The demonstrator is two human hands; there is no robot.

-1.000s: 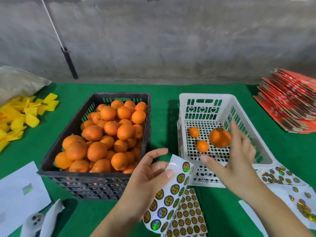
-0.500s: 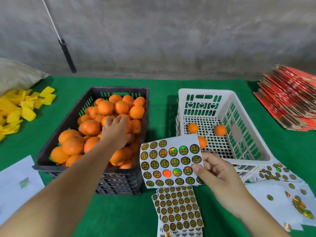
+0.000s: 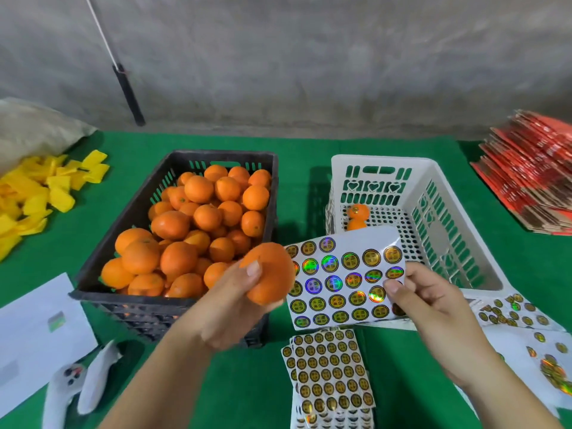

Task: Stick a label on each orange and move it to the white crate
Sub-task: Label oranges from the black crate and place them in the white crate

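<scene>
My left hand point(image 3: 230, 305) grips an orange point(image 3: 272, 275) in front of the black crate point(image 3: 102, 270), which is full of oranges point(image 3: 198, 224). My right hand point(image 3: 430, 308) pinches a sheet of round holographic labels point(image 3: 343, 280) by its right edge, held up just right of the orange. Behind the sheet stands the white crate point(image 3: 433, 184) with two oranges point(image 3: 357, 215) visible on its perforated floor; the sheet hides part of the floor.
More label sheets point(image 3: 331, 376) lie stacked on the green table below my hands, others point(image 3: 526, 323) at the right. Yellow pieces point(image 3: 34, 193) lie far left, red flat boxes point(image 3: 532, 174) far right, white paper point(image 3: 34, 329) and a white device point(image 3: 80, 385) near left.
My left hand passed the label sheet to my right hand, reached into the black crate and came back with an orange. My right hand released an orange into the white crate and took the sheet.
</scene>
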